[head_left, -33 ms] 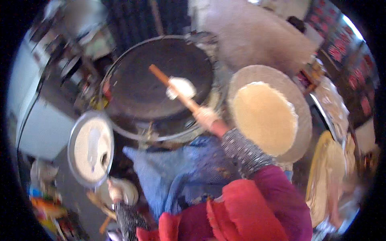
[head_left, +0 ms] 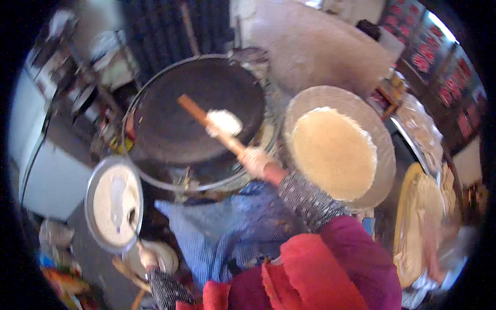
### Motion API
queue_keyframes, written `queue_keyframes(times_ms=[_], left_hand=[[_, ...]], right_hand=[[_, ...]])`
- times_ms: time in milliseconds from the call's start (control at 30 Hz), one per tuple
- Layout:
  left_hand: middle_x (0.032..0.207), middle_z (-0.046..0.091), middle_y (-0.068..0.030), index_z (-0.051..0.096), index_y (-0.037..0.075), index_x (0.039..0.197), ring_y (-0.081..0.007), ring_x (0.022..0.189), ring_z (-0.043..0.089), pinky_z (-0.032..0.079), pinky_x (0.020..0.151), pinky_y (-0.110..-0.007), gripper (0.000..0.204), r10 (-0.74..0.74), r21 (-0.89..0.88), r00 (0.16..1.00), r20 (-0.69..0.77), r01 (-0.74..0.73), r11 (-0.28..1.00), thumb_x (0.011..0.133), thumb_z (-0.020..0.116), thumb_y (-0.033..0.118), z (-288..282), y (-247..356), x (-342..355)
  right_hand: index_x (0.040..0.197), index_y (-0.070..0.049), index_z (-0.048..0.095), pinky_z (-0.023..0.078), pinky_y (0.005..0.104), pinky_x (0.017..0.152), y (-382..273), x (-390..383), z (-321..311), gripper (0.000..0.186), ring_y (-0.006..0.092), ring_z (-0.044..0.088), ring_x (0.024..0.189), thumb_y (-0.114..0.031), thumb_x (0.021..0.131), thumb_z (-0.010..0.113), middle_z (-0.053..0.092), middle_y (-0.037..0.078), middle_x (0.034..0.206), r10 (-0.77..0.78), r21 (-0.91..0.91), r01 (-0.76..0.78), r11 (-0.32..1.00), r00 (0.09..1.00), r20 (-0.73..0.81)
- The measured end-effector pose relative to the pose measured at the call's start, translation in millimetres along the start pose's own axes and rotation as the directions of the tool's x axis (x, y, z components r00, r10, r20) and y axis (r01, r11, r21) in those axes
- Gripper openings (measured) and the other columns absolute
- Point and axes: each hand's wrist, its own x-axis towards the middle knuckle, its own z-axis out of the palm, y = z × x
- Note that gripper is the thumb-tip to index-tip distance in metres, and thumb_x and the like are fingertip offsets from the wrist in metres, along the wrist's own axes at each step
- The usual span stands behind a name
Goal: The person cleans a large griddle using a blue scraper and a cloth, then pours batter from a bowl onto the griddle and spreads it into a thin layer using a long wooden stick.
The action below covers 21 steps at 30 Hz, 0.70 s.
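Observation:
A dark round griddle (head_left: 170, 139) stands ahead of me, with a small white mound of batter (head_left: 227, 123) on it. My right hand (head_left: 256, 161) is closed round the handle of a flat wooden spreader (head_left: 194, 109), which lies across the griddle against the batter's near left side. At the lower left, my left hand (head_left: 149, 257) grips the thin handle of a ladle (head_left: 133, 219). The ladle's head rests in pale batter inside a metal bowl (head_left: 89, 206). Right of the griddle, a large thin pancake (head_left: 333, 150) lies on a round tan tray (head_left: 386, 160).
A blue cloth (head_left: 212, 217) covers the space between me and the griddle. Folded flat sheets (head_left: 411, 232) are stacked at the right, beside a blurred pinkish shape. A pale board (head_left: 320, 46) stands behind the griddle. Below the bowl is a light round container (head_left: 164, 256).
The whole view has shifted slightly, so the surroundings sit lower and a little left. The spreader has moved slightly left and nearer over the griddle. Both hands keep their hold.

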Motion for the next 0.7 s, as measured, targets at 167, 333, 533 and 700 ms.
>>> queue_keyframes(times_ms=[167,333,533,700], left_hand=[[0.126,0.053,-0.0263,0.019,0.008,0.148,-0.0403,0.112,0.056,0.047,0.095,-0.047,0.075,0.015,0.046,0.999,0.035,-0.017,0.999,0.086,0.06,0.017,-33.4,22.5,-9.6],[0.14,0.043,-0.022,0.022,0.003,0.147,-0.0374,0.132,0.037,0.031,0.109,-0.046,0.081,0.373,0.219,0.904,-0.208,-0.328,0.919,0.083,0.067,0.024,-72.6,89.2,-52.1],[0.11,0.061,-0.0176,0.06,0.001,0.109,-0.0365,0.112,0.052,0.04,0.097,-0.046,0.042,0.83,0.136,0.263,-0.491,-0.919,0.371,0.07,0.071,0.015,-130.7,253.5,-147.9],[0.129,0.051,-0.0218,0.051,-0.003,0.123,-0.0395,0.127,0.041,0.03,0.108,-0.048,0.053,0.922,0.074,0.283,-0.265,-0.947,0.312,0.079,0.065,0.025,-73.2,337.0,-205.1]], right_hand=[[0.094,-0.008,0.067,0.054,0.044,0.073,-6.6,0.4,2.7,0.03,0.0324,0.068,0.082,-0.031,0.095,0.047,0.069,0.015,0.085,0.17,-0.102,-0.163,0.981,0.983,0.063],[0.095,-0.002,0.065,0.053,0.0454,0.078,-0.1,9.5,14.5,0.038,0.0365,0.067,0.09,-0.037,0.095,0.048,0.069,0.02,0.092,0.143,-0.066,-0.146,0.987,0.988,-0.052],[0.092,-0.002,0.063,0.055,0.0457,0.072,31.9,13.0,2.3,0.036,0.0338,0.068,0.081,-0.034,0.095,0.048,0.069,0.019,0.085,0.185,-0.144,-0.215,0.966,0.963,-0.196],[0.098,-0.003,0.062,0.05,0.0504,0.078,12.9,3.2,28.7,0.037,0.042,0.064,0.087,-0.037,0.095,0.048,0.066,0.025,0.091,0.128,-0.224,-0.132,0.966,0.991,-0.031]])
